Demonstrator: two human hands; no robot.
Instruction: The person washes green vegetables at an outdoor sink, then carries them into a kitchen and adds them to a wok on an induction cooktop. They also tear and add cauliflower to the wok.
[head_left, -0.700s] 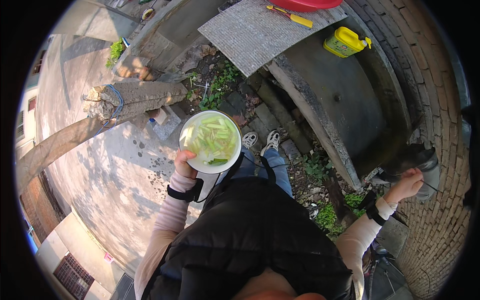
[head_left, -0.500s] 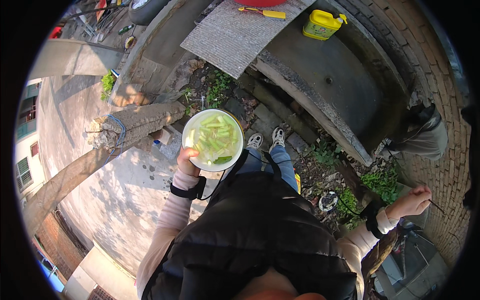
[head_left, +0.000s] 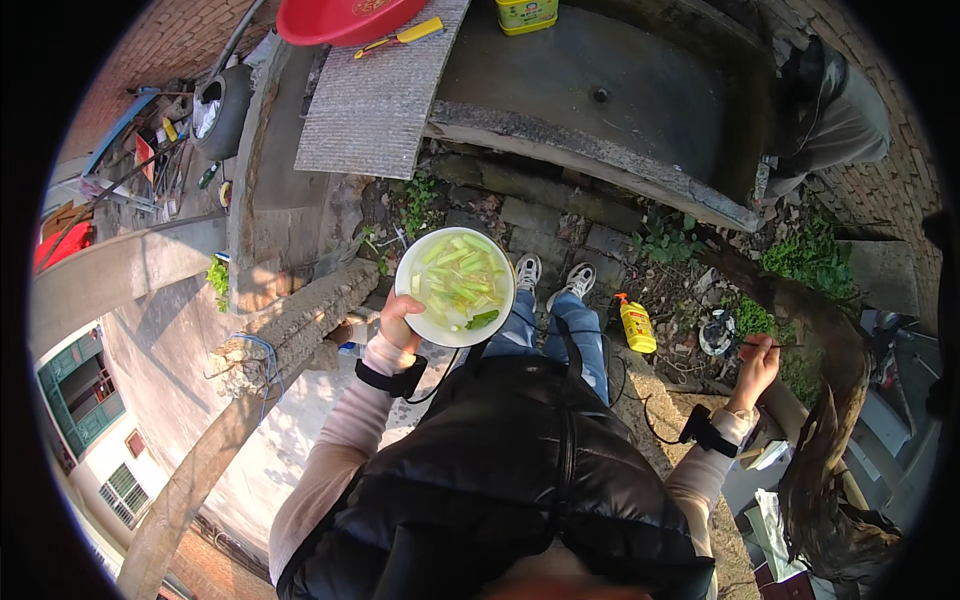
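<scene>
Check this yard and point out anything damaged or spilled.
The concrete post left of the bowl looks damaged: its near end is jagged and crumbled, with blue cord running over it. The bowl, in the left hand, shows no visible spill.

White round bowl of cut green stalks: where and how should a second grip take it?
Probably the right rim of the bowl, coming from the right, thumb over the edge: that curve is free, while the left grip holds the left side.
</scene>
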